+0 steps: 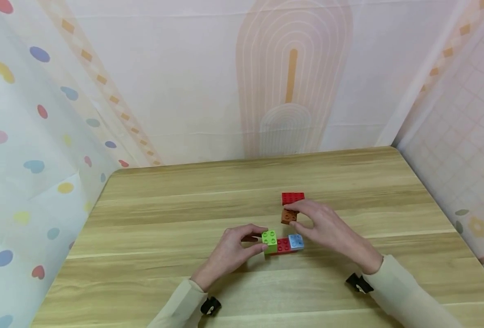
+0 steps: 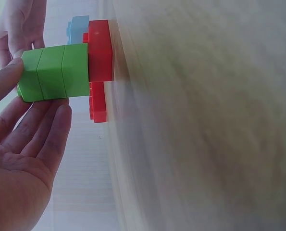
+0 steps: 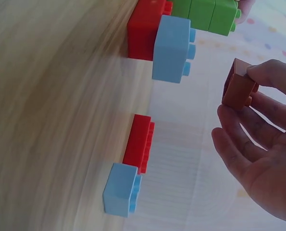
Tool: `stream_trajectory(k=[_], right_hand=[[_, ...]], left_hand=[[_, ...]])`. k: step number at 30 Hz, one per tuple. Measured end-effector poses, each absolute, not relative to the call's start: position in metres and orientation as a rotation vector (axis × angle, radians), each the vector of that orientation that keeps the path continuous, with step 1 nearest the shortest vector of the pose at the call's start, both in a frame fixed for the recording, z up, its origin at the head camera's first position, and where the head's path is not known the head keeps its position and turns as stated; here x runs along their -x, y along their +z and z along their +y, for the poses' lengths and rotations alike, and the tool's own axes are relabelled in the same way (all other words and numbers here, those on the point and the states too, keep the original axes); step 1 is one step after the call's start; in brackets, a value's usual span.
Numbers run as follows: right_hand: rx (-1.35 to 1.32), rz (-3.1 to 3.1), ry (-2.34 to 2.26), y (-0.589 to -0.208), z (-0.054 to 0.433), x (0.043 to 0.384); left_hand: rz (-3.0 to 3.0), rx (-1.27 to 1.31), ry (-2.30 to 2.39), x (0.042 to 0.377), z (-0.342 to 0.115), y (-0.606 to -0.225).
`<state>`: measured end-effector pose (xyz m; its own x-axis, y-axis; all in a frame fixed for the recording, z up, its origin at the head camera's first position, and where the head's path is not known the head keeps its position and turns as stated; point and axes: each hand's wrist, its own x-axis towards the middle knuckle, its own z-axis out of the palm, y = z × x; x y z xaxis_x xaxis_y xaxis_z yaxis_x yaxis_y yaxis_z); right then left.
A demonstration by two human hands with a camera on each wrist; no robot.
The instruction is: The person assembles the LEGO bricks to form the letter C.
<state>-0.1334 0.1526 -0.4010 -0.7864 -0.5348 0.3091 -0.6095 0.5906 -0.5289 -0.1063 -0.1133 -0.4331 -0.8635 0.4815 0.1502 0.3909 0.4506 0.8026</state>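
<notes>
My left hand [image 1: 235, 248] holds a stack of three green toy bricks [image 2: 51, 72] between thumb and fingers. The stack stands upright on one end of a long red brick [image 1: 283, 245]. On that brick's other end sits a light blue brick [image 1: 296, 242]. Above and behind this, my right hand [image 1: 325, 225] pinches a brown brick [image 3: 239, 86] by its sides, between thumb and fingertips. The brown brick is in the air, its hollow underside toward the table and its studs [image 1: 288, 215] up.
A second red brick [image 1: 292, 197] lies on the wooden table [image 1: 176, 196] behind the right hand. Near it in the right wrist view is another light blue brick [image 3: 120, 190], not visible in the head view. A patterned cloth [image 1: 192, 82] hangs behind the table.
</notes>
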Motion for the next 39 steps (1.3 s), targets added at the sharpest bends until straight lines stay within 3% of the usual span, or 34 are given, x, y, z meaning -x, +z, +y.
stream_trajectory(k=[39], right_hand=[[-1.201,-2.478,1.083,-0.398,0.134,0.119]], left_hand=[[2.480,-0.721,1.503,0.104,-0.114,-0.435]])
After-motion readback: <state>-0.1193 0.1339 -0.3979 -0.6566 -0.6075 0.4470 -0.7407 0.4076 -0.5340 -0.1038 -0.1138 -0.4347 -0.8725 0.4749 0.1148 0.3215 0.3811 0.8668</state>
